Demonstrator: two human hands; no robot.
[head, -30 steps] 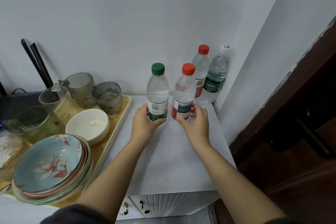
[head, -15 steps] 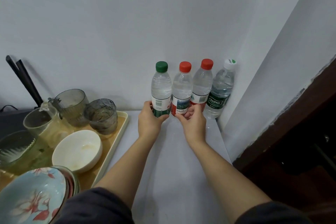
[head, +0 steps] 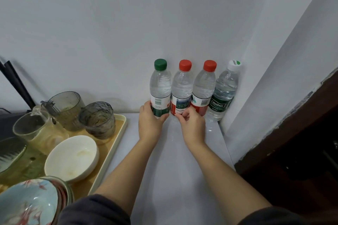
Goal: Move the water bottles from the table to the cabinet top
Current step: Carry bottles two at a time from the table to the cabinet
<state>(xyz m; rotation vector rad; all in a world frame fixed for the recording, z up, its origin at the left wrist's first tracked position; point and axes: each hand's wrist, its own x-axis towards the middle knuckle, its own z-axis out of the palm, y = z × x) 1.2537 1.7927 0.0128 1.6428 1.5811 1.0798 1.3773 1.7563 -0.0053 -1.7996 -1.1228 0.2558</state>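
Note:
Several water bottles stand upright in a row against the back wall on the white cabinet top (head: 175, 160). My left hand (head: 150, 124) is wrapped around the base of the green-capped bottle (head: 160, 87) at the row's left end. My right hand (head: 193, 126) pinches the lower label of the red-capped bottle (head: 182, 89) beside it. To the right stand a second red-capped bottle (head: 204, 87) and a white-capped bottle with a green label (head: 224, 93) in the corner. All bottles touch or nearly touch each other.
A beige tray (head: 117, 144) on the left holds a white bowl (head: 72, 159), grey glass cups (head: 97, 118), a glass jug (head: 31, 126) and a stack of floral plates (head: 31, 204). A wall closes the right side; a dark wooden frame (head: 292, 129) lies beyond.
Both hands carried the green-capped and red-capped bottles back to the wall, into line with the other two. The camera moved closer.

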